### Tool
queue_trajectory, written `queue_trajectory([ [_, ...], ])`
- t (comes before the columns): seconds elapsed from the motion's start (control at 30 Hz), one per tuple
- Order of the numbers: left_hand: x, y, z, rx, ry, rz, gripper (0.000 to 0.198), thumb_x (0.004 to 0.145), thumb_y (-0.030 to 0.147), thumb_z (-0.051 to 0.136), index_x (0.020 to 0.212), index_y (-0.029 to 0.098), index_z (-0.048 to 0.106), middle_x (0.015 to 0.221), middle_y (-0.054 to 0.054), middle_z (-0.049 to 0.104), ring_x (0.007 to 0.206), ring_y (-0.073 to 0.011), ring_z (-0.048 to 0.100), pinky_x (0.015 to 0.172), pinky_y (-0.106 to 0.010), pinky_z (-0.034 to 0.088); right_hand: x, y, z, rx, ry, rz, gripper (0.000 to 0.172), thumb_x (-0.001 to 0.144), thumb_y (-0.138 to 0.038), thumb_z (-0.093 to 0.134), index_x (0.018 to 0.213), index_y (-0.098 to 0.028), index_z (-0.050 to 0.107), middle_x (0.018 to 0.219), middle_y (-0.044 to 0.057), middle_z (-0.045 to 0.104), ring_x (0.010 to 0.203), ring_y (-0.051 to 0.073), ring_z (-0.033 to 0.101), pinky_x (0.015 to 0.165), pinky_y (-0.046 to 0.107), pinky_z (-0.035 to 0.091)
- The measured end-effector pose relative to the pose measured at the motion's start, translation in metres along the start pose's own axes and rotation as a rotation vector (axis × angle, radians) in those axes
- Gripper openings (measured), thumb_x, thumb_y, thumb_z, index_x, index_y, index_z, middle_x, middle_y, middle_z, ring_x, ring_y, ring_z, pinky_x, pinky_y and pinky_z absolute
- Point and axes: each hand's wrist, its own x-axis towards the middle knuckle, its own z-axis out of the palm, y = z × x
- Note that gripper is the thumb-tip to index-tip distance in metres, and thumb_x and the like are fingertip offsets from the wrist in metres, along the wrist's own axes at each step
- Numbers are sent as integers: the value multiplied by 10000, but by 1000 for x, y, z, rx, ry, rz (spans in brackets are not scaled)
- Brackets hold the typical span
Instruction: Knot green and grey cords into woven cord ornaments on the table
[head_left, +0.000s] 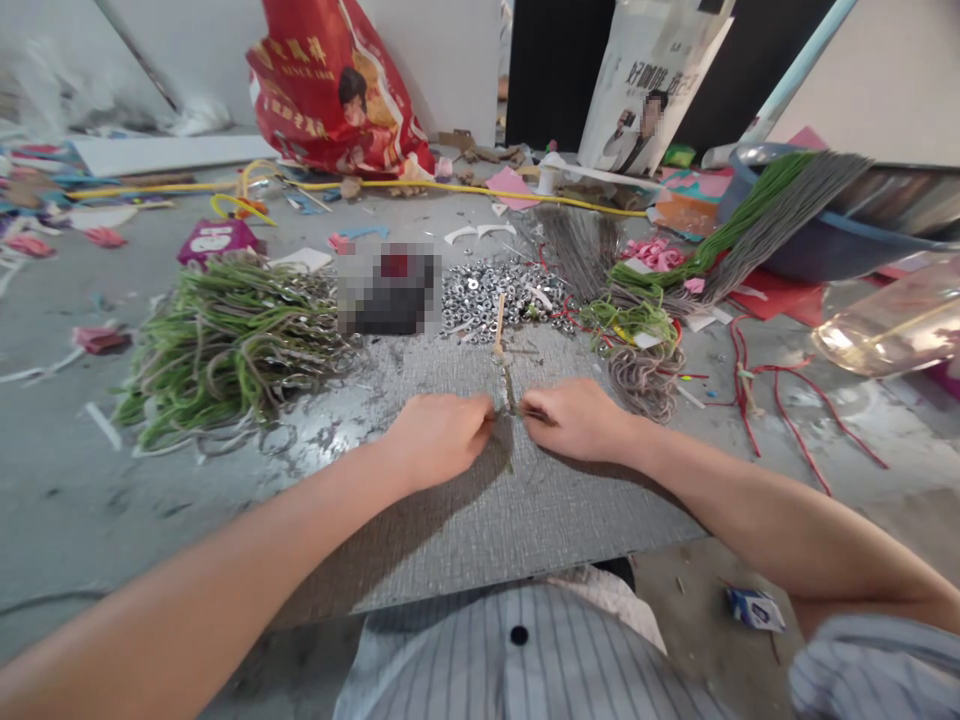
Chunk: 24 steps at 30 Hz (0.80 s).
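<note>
My left hand (439,436) and my right hand (576,419) rest close together on a grey textured board (480,520). Both are closed in a pinch on a thin green-grey cord (509,397) that runs between them. A small wooden stick (499,326) stands upright just beyond the hands, where the cord meets it. A pile of small metal nuts (495,288) lies behind the stick.
A heap of green and grey looped cords (225,345) lies at left. More cord bundles (637,310) and red strings (787,400) lie at right. A red bag (330,85), a blue basin (825,240) and a clear plastic bottle (892,320) stand farther back.
</note>
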Motion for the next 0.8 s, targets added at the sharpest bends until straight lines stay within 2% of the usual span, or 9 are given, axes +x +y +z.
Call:
queue_trajectory([
  [0.1,-1,0,-3,11,-11,32,322,875,283,322,936,192,625,773,-80,710,746,-260,675,617,-330,464,0,2,-1,8,-6,-45,174,788,-227,443,722,-180,597,611,-12,554,539,96,367,527,246,178],
  [0.37,-2,-3,-8,1,-52,127,300,849,235,342,904,186,633,790,-80,709,733,-238,668,609,-309,456,1,6,-5,3,-67,-121,172,779,-205,447,731,-174,610,639,1,586,550,100,388,532,246,185],
  [0.6,-2,-8,-6,122,3,45,326,868,256,320,920,159,627,694,-116,684,686,-295,666,589,-364,463,-1,13,-14,-18,-100,-74,161,756,-188,465,697,-170,613,627,4,578,551,103,389,539,245,192],
  [0.8,-3,-8,-3,189,43,24,319,862,237,322,951,144,614,649,-116,671,656,-289,665,565,-354,453,0,15,-17,-28,-139,-115,151,751,-179,472,668,-169,597,614,0,568,540,101,372,535,247,190],
])
